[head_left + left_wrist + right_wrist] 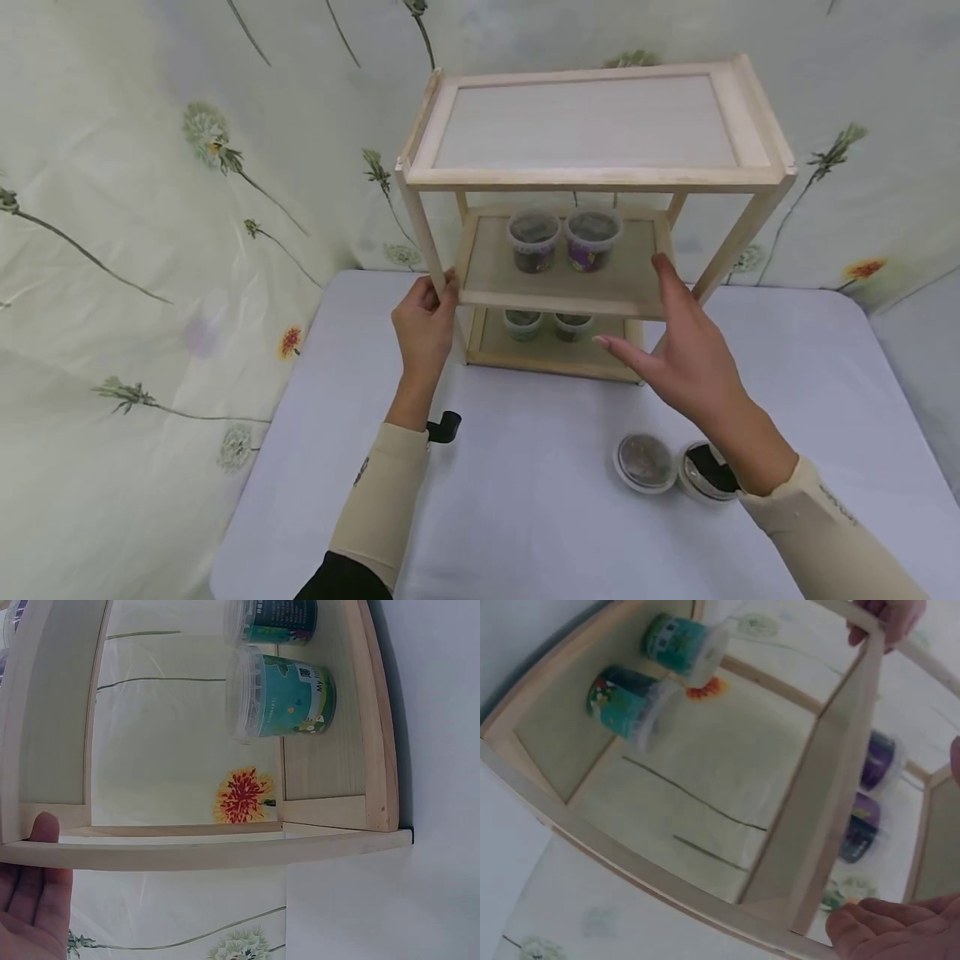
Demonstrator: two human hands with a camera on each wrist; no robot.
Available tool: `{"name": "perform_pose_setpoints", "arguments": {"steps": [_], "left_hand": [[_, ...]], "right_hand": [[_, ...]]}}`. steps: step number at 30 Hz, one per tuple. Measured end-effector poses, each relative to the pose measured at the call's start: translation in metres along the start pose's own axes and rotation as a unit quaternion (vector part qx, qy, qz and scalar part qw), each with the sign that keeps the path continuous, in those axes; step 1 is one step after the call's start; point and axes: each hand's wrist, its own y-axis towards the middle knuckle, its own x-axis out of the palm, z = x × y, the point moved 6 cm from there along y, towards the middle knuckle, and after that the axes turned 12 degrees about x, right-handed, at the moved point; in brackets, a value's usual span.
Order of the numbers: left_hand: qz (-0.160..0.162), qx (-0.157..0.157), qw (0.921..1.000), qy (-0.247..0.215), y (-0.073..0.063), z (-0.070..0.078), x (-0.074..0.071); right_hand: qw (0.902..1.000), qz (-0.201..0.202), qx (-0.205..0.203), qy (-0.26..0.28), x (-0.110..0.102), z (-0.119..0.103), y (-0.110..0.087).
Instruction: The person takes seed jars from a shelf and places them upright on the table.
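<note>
A three-tier wooden shelf rack (592,177) stands at the back of the table. My left hand (425,323) grips its left front post at the middle tier, thumb and fingers on either side of the wood. Beside the right front post is my right hand (693,358), thumb spread away from its extended fingers, holding nothing. On the middle tier sit two clear-lidded cups with purple labels, a left cup (534,242) and a right cup (592,239). Two teal-labelled cups, one of them a teal cup (296,697), stand on the bottom tier, partly hidden in the head view.
A round clear-lidded tub (645,462) rests on the white-covered table (525,500) at the front right. Next to it is a second tub (703,475), partly covered by the right wrist. A flower-printed cloth (150,333) hangs behind and to the left.
</note>
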Motion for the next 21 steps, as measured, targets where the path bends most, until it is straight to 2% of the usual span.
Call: {"name": "perform_pose_setpoints", "arguments": {"steps": [7,13,21], "left_hand": [[-0.005,-0.003,1.0,-0.003,-0.002,-0.001,-0.002],[0.003,0.003,1.0,0.001,0.0,0.0,-0.003],[0.005,0.0,1.0,-0.005,0.0,-0.002,-0.001]], "right_hand": [[0.9983,0.009,0.012,0.056,0.01,0.003,0.023],[0.9965,0.018,0.011,0.081,0.019,-0.002,0.053],[0.9885,0.01,0.014,0.15,0.025,-0.009,0.088]]}}
